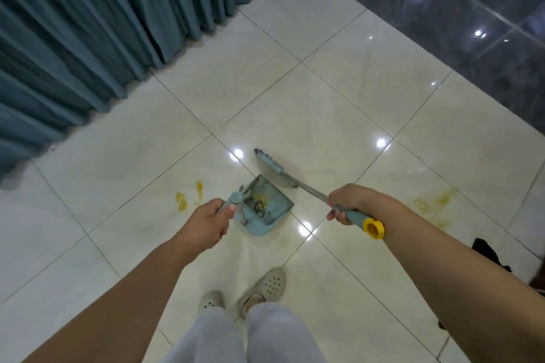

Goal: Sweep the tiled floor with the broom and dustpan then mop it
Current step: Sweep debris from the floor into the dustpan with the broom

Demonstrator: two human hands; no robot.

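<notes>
My left hand (206,222) grips the top of the teal dustpan's upright handle (234,199). The dustpan (274,206) sits on the cream tiled floor (354,82) and holds yellow and dark debris. My right hand (346,203) grips the broom's teal handle (355,216) just below its yellow end cap (374,229). The broom head (269,166) is just beyond the dustpan's far edge, bristles away from me. Yellow stains mark the floor to the dustpan's left (188,196) and to the right of my right forearm (433,203).
Teal curtains (103,32) hang along the left and back. A dark glossy wall (472,9) rises at the top right. A dark object (486,250) lies at the right edge behind my arm. My feet in beige clogs (265,289) stand just behind the dustpan.
</notes>
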